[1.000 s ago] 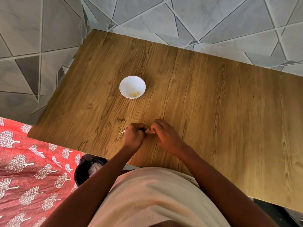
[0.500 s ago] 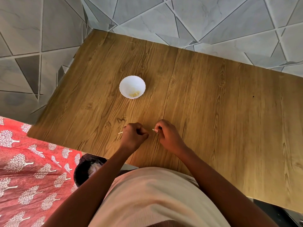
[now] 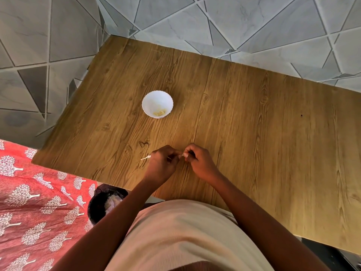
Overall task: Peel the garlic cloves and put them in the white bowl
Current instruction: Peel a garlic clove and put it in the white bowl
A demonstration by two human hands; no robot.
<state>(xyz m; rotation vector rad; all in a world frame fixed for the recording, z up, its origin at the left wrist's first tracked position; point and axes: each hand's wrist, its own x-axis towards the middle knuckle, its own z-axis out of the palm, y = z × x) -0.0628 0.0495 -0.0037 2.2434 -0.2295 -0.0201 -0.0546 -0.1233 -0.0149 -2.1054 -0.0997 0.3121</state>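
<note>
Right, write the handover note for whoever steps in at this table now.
Left hand: fingers curled, gripping a thin pale stalk-like piece that sticks out to its left.
Right hand: pinching a small pale garlic clove between the two hands.
Small white scalloped bowl: on the wooden table, further out, holding a few peeled cloves.
Done: those cloves.
Left: finish peeling this clove and put it in the bowl.

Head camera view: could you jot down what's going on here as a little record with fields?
surface: wooden table
white bowl: on the table, a few peeled garlic cloves inside
left hand: fingers curled, a pale stalk sticking out to its left
right hand: pinching a small pale piece at the fingertips
hands: close together, near the table's front edge
bin: dark, below the table edge
</note>
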